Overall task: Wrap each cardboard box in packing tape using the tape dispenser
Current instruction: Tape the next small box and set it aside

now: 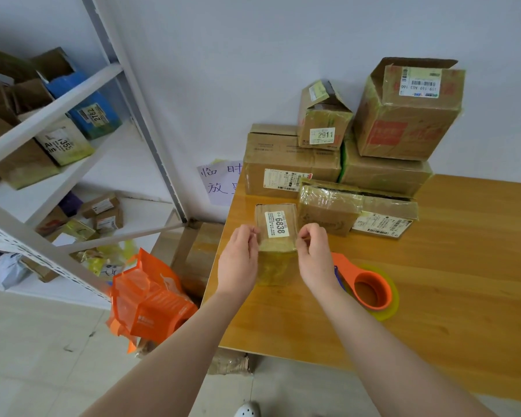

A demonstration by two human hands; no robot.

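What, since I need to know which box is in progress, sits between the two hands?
The small cardboard box labelled 6838, with the left hand and right hand pinching its sides; the head view shows it.

Storeroom corner: plain wall, metal shelving, wooden table.
A pale, bluish-white wall [253, 55] ran across the back under soft, even light. A white metal shelving unit [164, 176] stood on the left, with slotted uprights and boards at several levels. A honey-coloured wooden table [448, 296] stood against the wall on the right. A handwritten paper sign [217, 182] was stuck low on the wall between the two. The floor [42, 356] was of light tiles, with a few dark scuffs.
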